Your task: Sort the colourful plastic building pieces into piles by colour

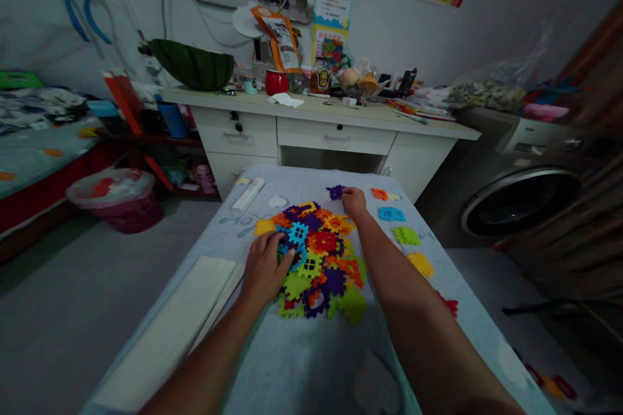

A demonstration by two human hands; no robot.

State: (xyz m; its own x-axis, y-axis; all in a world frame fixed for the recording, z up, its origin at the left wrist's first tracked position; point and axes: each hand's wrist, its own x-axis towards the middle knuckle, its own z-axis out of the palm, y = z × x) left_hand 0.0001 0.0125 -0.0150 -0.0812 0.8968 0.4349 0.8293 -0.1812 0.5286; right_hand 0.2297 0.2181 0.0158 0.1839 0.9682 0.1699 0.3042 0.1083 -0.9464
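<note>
A heap of colourful plastic interlocking pieces [334, 281] lies in the middle of the cloth-covered table. On the heap's left edge rests my left hand [265, 267], its fingers spread and its thumb apart, touching blue pieces. A light blue window-shaped piece [298, 233] lies just beyond those fingertips. Past the far side of the heap, my right hand [355, 201] pinches a purple piece [335, 192] at its right end, low over the cloth. Down the right side runs a row of separate pieces: orange [379, 194], blue [391, 214], green [405, 236], yellow [420, 264] and red [448, 304], the last partly behind my right forearm.
Long white boxes [170, 331] lie along the table's left side, with a slim white bar [249, 194] farther back. Behind the table stands a white desk [302, 134] crowded with jars and papers. A washing machine [516, 175] is at right, a pink bin [119, 207] at left.
</note>
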